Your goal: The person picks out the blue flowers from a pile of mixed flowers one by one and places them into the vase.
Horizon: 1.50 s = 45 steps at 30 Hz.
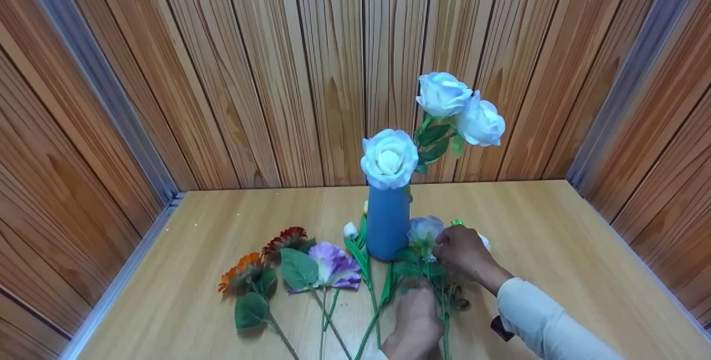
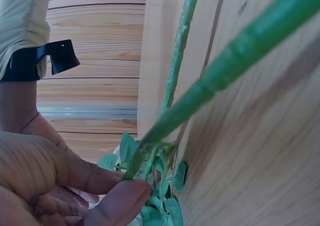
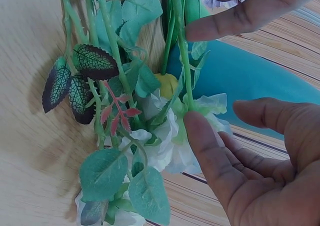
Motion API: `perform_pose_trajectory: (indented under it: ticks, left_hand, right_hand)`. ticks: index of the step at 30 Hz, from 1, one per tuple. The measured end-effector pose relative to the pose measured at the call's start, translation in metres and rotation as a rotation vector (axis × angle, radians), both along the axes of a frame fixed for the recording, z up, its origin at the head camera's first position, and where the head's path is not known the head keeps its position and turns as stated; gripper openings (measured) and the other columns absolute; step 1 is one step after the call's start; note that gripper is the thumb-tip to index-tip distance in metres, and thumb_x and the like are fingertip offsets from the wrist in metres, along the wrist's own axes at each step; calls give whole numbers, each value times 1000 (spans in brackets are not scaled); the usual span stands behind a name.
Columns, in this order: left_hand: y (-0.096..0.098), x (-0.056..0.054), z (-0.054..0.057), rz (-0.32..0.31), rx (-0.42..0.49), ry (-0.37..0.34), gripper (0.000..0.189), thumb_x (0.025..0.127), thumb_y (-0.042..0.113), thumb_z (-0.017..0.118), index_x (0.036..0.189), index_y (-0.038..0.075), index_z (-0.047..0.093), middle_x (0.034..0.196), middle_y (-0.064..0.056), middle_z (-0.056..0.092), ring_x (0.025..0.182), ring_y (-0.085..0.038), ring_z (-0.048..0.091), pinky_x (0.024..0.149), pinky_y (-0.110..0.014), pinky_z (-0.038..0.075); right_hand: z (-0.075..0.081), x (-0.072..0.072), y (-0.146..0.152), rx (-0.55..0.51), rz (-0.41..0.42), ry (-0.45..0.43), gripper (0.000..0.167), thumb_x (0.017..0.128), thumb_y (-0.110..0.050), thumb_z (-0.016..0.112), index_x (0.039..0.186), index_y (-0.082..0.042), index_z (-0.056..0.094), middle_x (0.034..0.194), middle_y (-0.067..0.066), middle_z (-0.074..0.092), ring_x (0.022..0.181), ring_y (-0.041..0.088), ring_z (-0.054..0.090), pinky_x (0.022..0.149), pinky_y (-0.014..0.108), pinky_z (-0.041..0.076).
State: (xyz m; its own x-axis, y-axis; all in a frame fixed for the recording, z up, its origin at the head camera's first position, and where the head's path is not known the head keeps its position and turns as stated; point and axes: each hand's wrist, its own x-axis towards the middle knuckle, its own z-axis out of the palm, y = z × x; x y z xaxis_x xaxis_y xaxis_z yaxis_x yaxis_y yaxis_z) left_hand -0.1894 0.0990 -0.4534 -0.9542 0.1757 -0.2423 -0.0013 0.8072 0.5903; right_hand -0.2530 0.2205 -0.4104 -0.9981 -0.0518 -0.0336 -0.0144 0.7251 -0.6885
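My left hand [image 1: 417, 315] pinches a green flower stem [image 2: 180, 108] between thumb and forefinger; in the left wrist view the stem slants up to the right. The stem leads to a pale bluish-white flower [image 1: 426, 232] beside the blue vase [image 1: 387, 224]. At that bloom is my right hand [image 1: 464, 251]. In the right wrist view the right hand [image 3: 265, 156] has thumb and forefinger spread apart, one fingertip at the stem just below the bloom. White roses [image 1: 390, 159] rise from the upright vase.
Left of the vase lie an orange flower [image 1: 241, 274], a dark red flower [image 1: 286, 242] and a purple flower [image 1: 336, 265]. A white tulip-like bud [image 1: 350, 230] lies beside the vase. Leafy stems [image 3: 107, 46] lie under the hands. Wood-panelled walls [image 1: 333, 71] enclose the table [image 1: 183, 271].
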Motion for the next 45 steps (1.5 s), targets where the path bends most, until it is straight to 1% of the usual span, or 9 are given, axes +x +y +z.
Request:
perform_pose_trajectory:
  ticks: [4, 7, 11, 18, 27, 29, 34, 40, 45]
  left_hand:
    - [0, 1, 2, -4, 7, 25, 50, 72, -7, 74, 119, 0, 57, 61, -3, 51, 52, -14, 50, 47, -28, 39]
    - [0, 2, 2, -7, 24, 84, 44, 73, -6, 73, 114, 1, 58, 62, -4, 51, 52, -16, 52, 46, -29, 40]
    - [-1, 5, 3, -17, 55, 144, 35, 75, -6, 72, 104, 7, 57, 63, -6, 52, 51, -19, 53, 45, -31, 41]
    - [0, 8, 11, -32, 63, 144, 41, 73, -6, 75, 108, 5, 57, 63, -5, 52, 52, -15, 53, 46, -29, 42]
    - [3, 8, 18, -18, 51, 145, 47, 70, -6, 77, 110, 10, 56, 68, -5, 57, 55, -15, 57, 48, -30, 44]
    - [3, 8, 18, -25, 39, 159, 46, 70, -6, 77, 107, 11, 56, 68, -5, 57, 55, -15, 57, 48, -29, 44]
    - [3, 9, 19, -41, 63, 199, 42, 70, -8, 76, 101, 11, 55, 66, -2, 53, 53, -12, 54, 46, -28, 42]
    - [0, 10, 18, -70, 115, 288, 40, 74, -10, 69, 107, 8, 56, 66, -2, 52, 53, -11, 54, 44, -26, 40]
    - [0, 11, 20, -70, 121, 277, 41, 75, -10, 69, 110, 8, 56, 66, -1, 51, 53, -11, 53, 44, -26, 40]
  right_hand:
    - [1, 1, 0, -14, -5, 0, 26, 88, -12, 63, 106, 6, 66, 94, 11, 63, 77, 21, 60, 69, 39, 53]
    - [1, 3, 1, -17, 5, 27, 25, 88, -12, 63, 105, 6, 67, 94, 11, 64, 76, 20, 61, 68, 39, 54]
    - [1, 5, 1, -21, 15, 50, 19, 89, -12, 63, 98, 3, 70, 87, 8, 64, 74, 19, 61, 68, 39, 53]
    - [5, 1, 2, -20, -10, 35, 13, 90, -16, 64, 88, -6, 73, 79, 3, 65, 70, 17, 60, 66, 37, 51]
    - [8, -1, 3, -43, -11, 27, 13, 88, -14, 66, 88, -5, 74, 78, 5, 68, 68, 18, 63, 63, 35, 53]
    - [9, -1, 4, -56, -23, 19, 13, 88, -14, 66, 88, -5, 74, 77, 5, 67, 67, 18, 62, 61, 34, 52]
    - [8, 0, 4, -120, -56, -2, 16, 90, -16, 65, 90, -4, 74, 76, 7, 67, 66, 21, 62, 57, 33, 52]
    - [9, 1, 4, -163, -58, 31, 19, 91, -17, 63, 94, 0, 73, 81, 8, 68, 72, 24, 66, 62, 36, 54]
    - [10, -1, 4, -187, -66, 35, 19, 91, -16, 61, 94, -1, 72, 82, 8, 68, 73, 23, 65, 64, 35, 54]
